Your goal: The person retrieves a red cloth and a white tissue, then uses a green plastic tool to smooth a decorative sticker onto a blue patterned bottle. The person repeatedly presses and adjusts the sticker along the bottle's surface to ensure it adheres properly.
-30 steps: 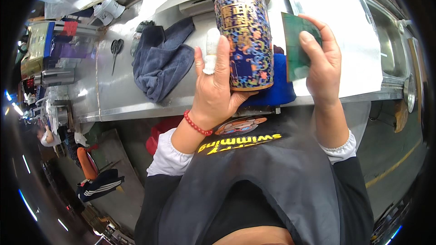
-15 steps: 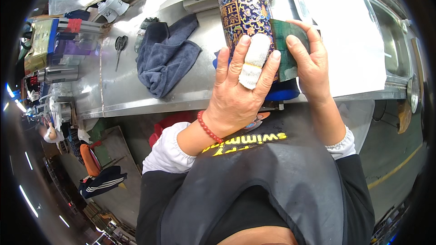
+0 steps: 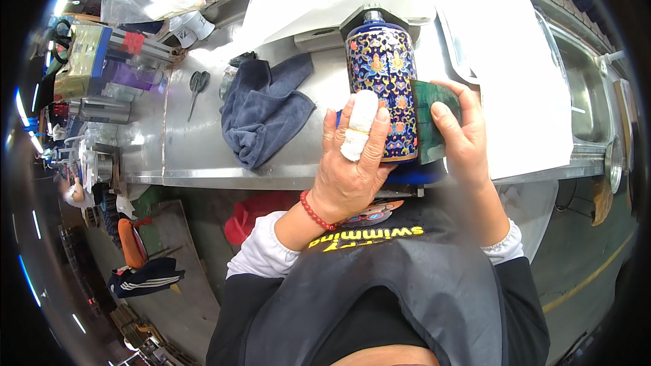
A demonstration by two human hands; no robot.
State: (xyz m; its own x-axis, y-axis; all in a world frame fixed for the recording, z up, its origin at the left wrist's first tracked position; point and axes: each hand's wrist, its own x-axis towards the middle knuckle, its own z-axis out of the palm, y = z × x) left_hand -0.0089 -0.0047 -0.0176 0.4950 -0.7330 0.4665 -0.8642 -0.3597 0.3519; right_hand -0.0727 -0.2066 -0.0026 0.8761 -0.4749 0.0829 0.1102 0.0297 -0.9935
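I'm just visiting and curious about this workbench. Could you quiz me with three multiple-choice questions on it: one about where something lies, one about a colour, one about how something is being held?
1. Where do the scissors lie?
A. left of the grey towel
B. inside the sink
C. on the vase

2. What colour is the pad in the right hand?
A. red
B. green
C. white

3. How does the left hand meet the patterned blue vase?
A. apart from it
B. fingers wrapped around its side
C. palm flat over its mouth

Answers:
1 A, they rest on the metal bench beyond the towel's left edge.
2 B, the pad is dark green.
3 B, the fingers, one bandaged, lie against the vase's side.
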